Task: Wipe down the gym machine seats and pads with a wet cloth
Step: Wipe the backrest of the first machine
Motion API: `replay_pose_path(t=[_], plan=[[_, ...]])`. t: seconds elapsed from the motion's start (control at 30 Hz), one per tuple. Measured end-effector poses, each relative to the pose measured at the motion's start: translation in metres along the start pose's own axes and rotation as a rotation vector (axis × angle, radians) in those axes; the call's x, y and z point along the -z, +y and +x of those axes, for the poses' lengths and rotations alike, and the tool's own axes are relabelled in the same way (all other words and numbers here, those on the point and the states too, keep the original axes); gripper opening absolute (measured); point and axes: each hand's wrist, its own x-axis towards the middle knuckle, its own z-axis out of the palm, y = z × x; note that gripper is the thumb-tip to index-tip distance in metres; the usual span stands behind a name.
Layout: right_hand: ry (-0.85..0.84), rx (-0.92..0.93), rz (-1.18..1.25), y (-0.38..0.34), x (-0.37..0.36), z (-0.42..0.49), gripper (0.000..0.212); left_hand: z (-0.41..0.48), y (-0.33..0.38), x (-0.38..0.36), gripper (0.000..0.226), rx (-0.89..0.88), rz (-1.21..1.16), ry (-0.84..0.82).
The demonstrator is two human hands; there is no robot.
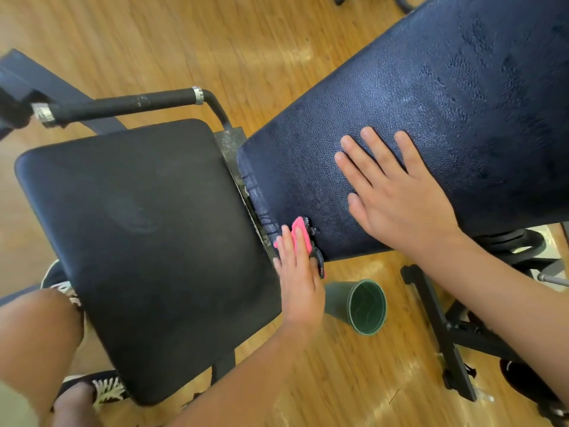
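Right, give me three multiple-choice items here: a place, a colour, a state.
1. Where does the cup stand? A on the seat B on the floor C in a hand
2. What colour is the cloth? A pink B yellow C white
3. How does the right hand lie? A in a fist B flat on the back pad C round the handle
Answers: B, wood floor lies under it; A, pink shows under the left hand; B, it lies spread on the back pad.

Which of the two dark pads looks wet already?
The long back pad under the flat right hand: it glistens with damp streaks, while the square seat pad looks dull.
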Motion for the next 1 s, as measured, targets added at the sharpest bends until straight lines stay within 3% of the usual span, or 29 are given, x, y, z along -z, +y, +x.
replay_pose_path(t=[0.1,0.4,0.7,1.0], plan=[[0.006,-0.004,0.021,-0.001,0.002,0.001,0.063,0.000,-0.013,0.002,0.079,0.060,-0.046,0.025],[0.016,0.006,0.050,0.000,0.000,0.001,0.061,0.036,-0.015,0.006,0.064,-0.053,-0.080,0.177],[0.030,0.004,0.094,-0.001,-0.001,0.001,0.060,0.192,0.015,0.068,0.060,0.028,-0.051,0.400],[0.010,0.000,0.059,-0.002,0.000,0.002,0.062,0.045,-0.031,0.022,0.066,-0.009,-0.010,0.193]])
